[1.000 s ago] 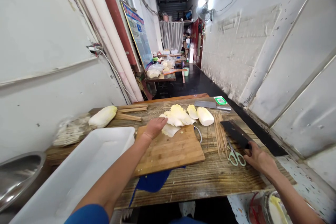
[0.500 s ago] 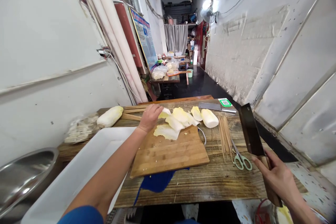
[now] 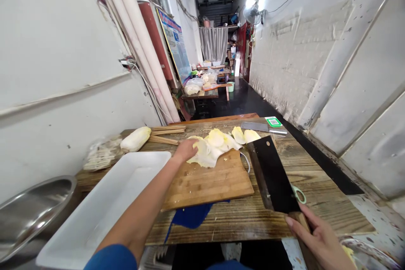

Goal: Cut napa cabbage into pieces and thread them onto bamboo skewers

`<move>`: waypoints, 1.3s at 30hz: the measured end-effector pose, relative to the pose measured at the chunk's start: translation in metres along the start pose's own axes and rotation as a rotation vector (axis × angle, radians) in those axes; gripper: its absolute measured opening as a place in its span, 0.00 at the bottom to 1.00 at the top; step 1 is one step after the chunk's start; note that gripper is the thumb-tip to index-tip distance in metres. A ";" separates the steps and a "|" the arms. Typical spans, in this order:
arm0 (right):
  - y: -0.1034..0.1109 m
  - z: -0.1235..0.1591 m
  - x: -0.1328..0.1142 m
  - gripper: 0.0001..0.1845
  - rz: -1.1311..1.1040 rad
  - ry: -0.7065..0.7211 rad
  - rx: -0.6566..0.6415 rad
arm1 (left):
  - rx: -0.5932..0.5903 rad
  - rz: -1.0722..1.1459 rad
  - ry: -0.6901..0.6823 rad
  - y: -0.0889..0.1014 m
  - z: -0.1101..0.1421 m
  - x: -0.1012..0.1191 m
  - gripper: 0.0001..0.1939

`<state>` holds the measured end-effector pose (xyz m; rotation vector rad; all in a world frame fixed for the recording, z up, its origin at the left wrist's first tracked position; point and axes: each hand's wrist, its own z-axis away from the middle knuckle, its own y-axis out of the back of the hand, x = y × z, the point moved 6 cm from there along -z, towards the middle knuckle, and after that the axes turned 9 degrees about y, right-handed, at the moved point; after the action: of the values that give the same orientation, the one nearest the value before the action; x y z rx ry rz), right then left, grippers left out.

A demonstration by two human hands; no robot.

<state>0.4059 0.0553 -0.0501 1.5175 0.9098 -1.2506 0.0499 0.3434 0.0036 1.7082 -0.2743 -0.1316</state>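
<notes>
Head view: where are the crinkled, pale-yellow cabbage leaves [image 3: 215,152]?

Mid-frame, overlapping the flat wooden board [image 3: 211,183], touching the left hand [image 3: 186,150]; whether pinched, I can't tell.

And the right hand [image 3: 319,238]?

Lower right, wrapped round the wooden-handled, black rectangular cleaver [image 3: 274,177].

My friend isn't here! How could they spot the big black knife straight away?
Find the wooden table, then the cutting board on it. Just right of that board, the person's right hand holds the big black knife. Its broad, dark blade sets it apart from the silvery-grey knife lying near the table's far edge.
</notes>
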 end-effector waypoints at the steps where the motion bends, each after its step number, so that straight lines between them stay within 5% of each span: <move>1: -0.007 0.002 -0.001 0.29 -0.065 -0.022 -0.039 | -0.041 0.000 -0.033 -0.007 0.004 0.002 0.21; 4: -0.027 0.006 -0.007 0.25 -0.211 -0.039 -0.171 | -0.102 0.010 -0.104 -0.025 0.012 0.014 0.23; 7: -0.042 0.008 -0.009 0.21 -0.254 -0.052 -0.269 | -0.102 0.026 -0.101 -0.036 0.014 0.026 0.15; 11: -0.052 0.010 -0.011 0.21 -0.263 -0.059 -0.347 | -0.024 0.087 -0.006 -0.035 0.011 0.023 0.09; 19: -0.054 0.013 -0.011 0.23 -0.231 -0.056 -0.362 | 0.205 0.370 0.125 -0.008 0.003 -0.005 0.13; 23: -0.054 0.015 -0.007 0.22 -0.246 -0.069 -0.349 | 0.314 0.428 0.154 0.026 0.005 -0.003 0.17; 28: -0.042 0.008 -0.009 0.21 -0.175 0.008 -0.345 | 0.583 0.217 -0.157 0.077 0.072 0.046 0.13; 30: -0.038 0.000 -0.015 0.22 -0.067 0.058 -0.356 | 0.608 0.100 -0.247 0.066 0.114 0.072 0.14; 33: -0.044 -0.019 -0.036 0.22 0.185 0.230 -0.400 | 0.597 0.049 -0.254 0.024 0.165 0.099 0.16; 36: -0.072 -0.038 -0.064 0.20 0.434 0.429 -0.506 | 0.533 0.048 -0.181 -0.024 0.192 0.109 0.14; 39: -0.106 -0.054 -0.082 0.18 0.717 0.572 -0.630 | 0.527 0.084 -0.173 -0.049 0.206 0.106 0.18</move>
<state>0.3049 0.1391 0.0111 1.4737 0.8708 0.0118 0.1075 0.1256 -0.0692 2.2074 -0.5444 -0.1543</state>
